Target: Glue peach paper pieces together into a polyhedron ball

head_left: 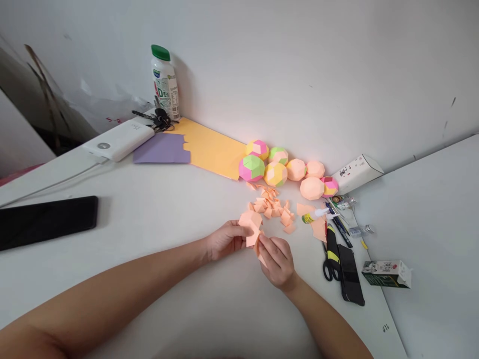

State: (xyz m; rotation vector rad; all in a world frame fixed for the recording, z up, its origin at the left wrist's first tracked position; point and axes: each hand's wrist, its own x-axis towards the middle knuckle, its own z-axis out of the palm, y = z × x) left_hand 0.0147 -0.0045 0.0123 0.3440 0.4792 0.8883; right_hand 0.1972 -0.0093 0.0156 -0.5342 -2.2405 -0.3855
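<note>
A partly assembled peach paper polyhedron (251, 220) is held between both hands over the white table. My left hand (229, 240) grips it from the left, the thumb lying on its face. At its lower right edge, my right hand (277, 260) pinches a paper flap (259, 244); the fingertips partly hide the fold. Just beyond the hands lie several small peach paper pieces (270, 203) in a loose heap. Behind them stands a cluster of faceted paper balls, among them a green and pink ball (252, 168) and a plain peach ball (312, 188).
Right of the heap are a glue bottle (314, 215), pens (340, 224), scissors (331, 267), a dark phone (351, 274) and a small carton (387, 274). Yellow card (213, 149), purple card (162, 148), a power bank (119, 138), keys (161, 119), a bottle (164, 82) and a black phone (48, 222) lie left.
</note>
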